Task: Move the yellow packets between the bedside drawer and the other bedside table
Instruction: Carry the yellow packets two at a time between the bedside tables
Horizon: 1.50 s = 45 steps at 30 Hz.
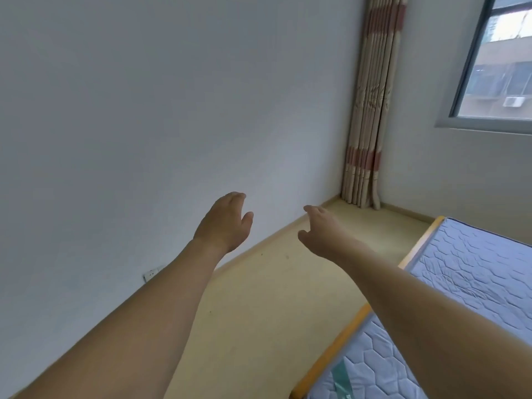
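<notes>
Both arms stretch forward into the air over the floor. My left hand (226, 221) is held out with relaxed fingers and holds nothing. My right hand (322, 230) is held out beside it, fingers loose and slightly bent, also holding nothing. No yellow packets, drawer or bedside table show in this view.
A bare white wall (144, 110) fills the left, with a socket (151, 273) low down. A bed with a quilted blue mattress (475, 272) and yellow wooden frame (345, 338) stands at the right. A striped curtain (371, 110) hangs in the corner beside a window (501, 61). Beige floor (273, 298) lies between wall and bed.
</notes>
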Each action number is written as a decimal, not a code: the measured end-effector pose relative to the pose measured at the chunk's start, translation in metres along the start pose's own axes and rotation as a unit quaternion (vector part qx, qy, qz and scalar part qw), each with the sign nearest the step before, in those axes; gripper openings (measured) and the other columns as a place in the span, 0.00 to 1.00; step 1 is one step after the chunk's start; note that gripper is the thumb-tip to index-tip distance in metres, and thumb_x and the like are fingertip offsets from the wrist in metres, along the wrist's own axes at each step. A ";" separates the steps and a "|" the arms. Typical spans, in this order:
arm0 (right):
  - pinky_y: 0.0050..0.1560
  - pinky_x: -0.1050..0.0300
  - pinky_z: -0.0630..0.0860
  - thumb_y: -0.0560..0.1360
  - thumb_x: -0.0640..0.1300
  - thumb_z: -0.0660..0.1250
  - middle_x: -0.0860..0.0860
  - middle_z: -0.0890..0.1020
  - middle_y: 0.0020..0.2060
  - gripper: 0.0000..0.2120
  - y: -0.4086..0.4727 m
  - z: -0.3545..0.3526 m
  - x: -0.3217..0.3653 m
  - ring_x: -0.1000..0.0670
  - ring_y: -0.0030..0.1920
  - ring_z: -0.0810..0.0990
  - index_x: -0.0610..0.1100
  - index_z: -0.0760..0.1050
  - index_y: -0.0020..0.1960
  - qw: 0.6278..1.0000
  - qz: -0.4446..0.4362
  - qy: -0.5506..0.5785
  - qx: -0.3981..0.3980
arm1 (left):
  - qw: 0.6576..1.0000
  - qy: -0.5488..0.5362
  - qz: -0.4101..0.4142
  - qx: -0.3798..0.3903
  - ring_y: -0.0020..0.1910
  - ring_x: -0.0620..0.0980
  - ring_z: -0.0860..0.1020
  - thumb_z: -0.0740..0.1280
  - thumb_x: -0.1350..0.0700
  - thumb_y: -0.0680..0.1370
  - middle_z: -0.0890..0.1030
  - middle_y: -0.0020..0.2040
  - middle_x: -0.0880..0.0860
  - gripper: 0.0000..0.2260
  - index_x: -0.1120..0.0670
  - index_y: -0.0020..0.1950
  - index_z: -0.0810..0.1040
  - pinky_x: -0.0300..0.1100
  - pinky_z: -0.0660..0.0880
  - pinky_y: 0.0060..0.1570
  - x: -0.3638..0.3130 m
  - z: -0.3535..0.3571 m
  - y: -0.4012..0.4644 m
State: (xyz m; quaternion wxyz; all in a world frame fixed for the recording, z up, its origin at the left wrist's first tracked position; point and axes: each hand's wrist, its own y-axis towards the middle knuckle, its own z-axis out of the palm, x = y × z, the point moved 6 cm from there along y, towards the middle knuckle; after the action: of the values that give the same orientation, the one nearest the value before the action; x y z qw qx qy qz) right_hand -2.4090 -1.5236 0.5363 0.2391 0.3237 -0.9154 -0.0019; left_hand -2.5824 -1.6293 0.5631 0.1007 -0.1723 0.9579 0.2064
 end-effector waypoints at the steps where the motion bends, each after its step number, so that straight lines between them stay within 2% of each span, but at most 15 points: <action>1: 0.68 0.52 0.65 0.77 0.43 0.61 0.45 0.65 0.73 0.29 0.027 0.005 -0.001 0.44 0.72 0.64 0.40 0.58 0.76 1.000 -0.002 0.003 -0.005 | 1.000 -0.002 0.007 -0.001 0.76 0.51 0.59 0.57 0.50 0.83 0.62 0.77 0.52 0.23 0.56 0.77 0.61 0.45 0.59 0.72 0.006 0.005 0.025; 5: 0.70 0.52 0.64 0.79 0.44 0.60 0.47 0.63 0.75 0.30 0.134 0.003 -0.001 0.45 0.73 0.63 0.41 0.55 0.78 1.000 -0.003 0.003 -0.005 | 0.999 0.021 0.030 0.010 0.76 0.50 0.59 0.56 0.50 0.83 0.62 0.78 0.51 0.23 0.55 0.77 0.61 0.44 0.59 0.72 0.029 0.012 0.133; 9: 0.67 0.53 0.66 0.79 0.43 0.59 0.46 0.63 0.75 0.29 0.234 -0.004 -0.003 0.45 0.72 0.65 0.41 0.55 0.78 0.999 -0.002 0.026 -0.037 | 0.999 0.039 0.038 -0.001 0.76 0.51 0.59 0.57 0.50 0.83 0.62 0.77 0.52 0.23 0.56 0.77 0.62 0.46 0.59 0.72 0.055 0.020 0.235; 13: 0.66 0.54 0.68 0.79 0.44 0.59 0.47 0.62 0.75 0.29 0.320 0.011 -0.013 0.46 0.72 0.65 0.42 0.55 0.78 0.999 0.008 0.022 -0.022 | 0.996 0.056 0.061 0.025 0.76 0.50 0.59 0.56 0.50 0.83 0.62 0.78 0.51 0.23 0.56 0.77 0.61 0.44 0.59 0.72 0.078 0.051 0.326; 21: 0.66 0.53 0.67 0.78 0.44 0.60 0.48 0.62 0.75 0.29 0.521 0.021 -0.071 0.46 0.73 0.64 0.42 0.56 0.78 0.997 0.052 0.002 -0.059 | 0.990 0.025 0.134 0.022 0.76 0.50 0.58 0.57 0.50 0.83 0.62 0.78 0.51 0.23 0.55 0.77 0.61 0.45 0.60 0.71 0.101 0.136 0.529; 28: 0.69 0.51 0.64 0.78 0.44 0.61 0.46 0.62 0.75 0.30 0.675 -0.008 -0.145 0.45 0.74 0.61 0.42 0.57 0.77 0.989 0.119 0.004 -0.084 | 0.984 0.010 0.179 0.021 0.77 0.49 0.57 0.57 0.50 0.83 0.60 0.78 0.51 0.23 0.55 0.77 0.61 0.46 0.59 0.72 0.098 0.187 0.720; 31: 0.71 0.50 0.62 0.77 0.43 0.61 0.45 0.63 0.75 0.29 0.724 -0.024 -0.187 0.45 0.75 0.61 0.42 0.58 0.77 0.985 0.143 0.005 -0.096 | 0.980 -0.007 0.197 0.032 0.77 0.49 0.58 0.57 0.50 0.83 0.61 0.78 0.50 0.23 0.55 0.77 0.61 0.46 0.60 0.71 0.072 0.221 0.791; 37: 0.66 0.50 0.67 0.77 0.40 0.61 0.44 0.69 0.70 0.24 0.824 -0.049 -0.304 0.43 0.69 0.69 0.40 0.65 0.72 0.977 0.182 -0.005 -0.114 | 0.966 -0.057 0.247 0.052 0.76 0.50 0.60 0.58 0.51 0.83 0.63 0.77 0.52 0.23 0.56 0.76 0.62 0.45 0.61 0.70 -0.021 0.323 0.920; 41: 0.70 0.51 0.63 0.78 0.41 0.61 0.45 0.67 0.73 0.27 0.889 -0.083 -0.397 0.45 0.73 0.65 0.41 0.60 0.76 0.974 0.191 -0.002 -0.122 | 0.958 -0.083 0.269 0.056 0.75 0.51 0.61 0.58 0.51 0.82 0.64 0.76 0.53 0.23 0.56 0.76 0.63 0.46 0.62 0.71 -0.093 0.384 1.015; 45: 0.64 0.51 0.69 0.79 0.43 0.60 0.43 0.72 0.67 0.21 0.946 -0.138 -0.482 0.43 0.66 0.71 0.40 0.66 0.70 0.966 0.218 -0.010 -0.142 | 0.951 -0.092 0.289 0.052 0.73 0.52 0.64 0.59 0.52 0.82 0.67 0.75 0.54 0.22 0.57 0.75 0.64 0.46 0.63 0.69 -0.170 0.418 1.106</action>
State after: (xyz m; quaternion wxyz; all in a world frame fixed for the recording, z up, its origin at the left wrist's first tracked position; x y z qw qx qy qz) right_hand -2.5822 -0.4689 0.5973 0.2684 0.0792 -0.9565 -0.0826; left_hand -2.7859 -0.4543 0.6329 0.1329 0.1376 0.9628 0.1911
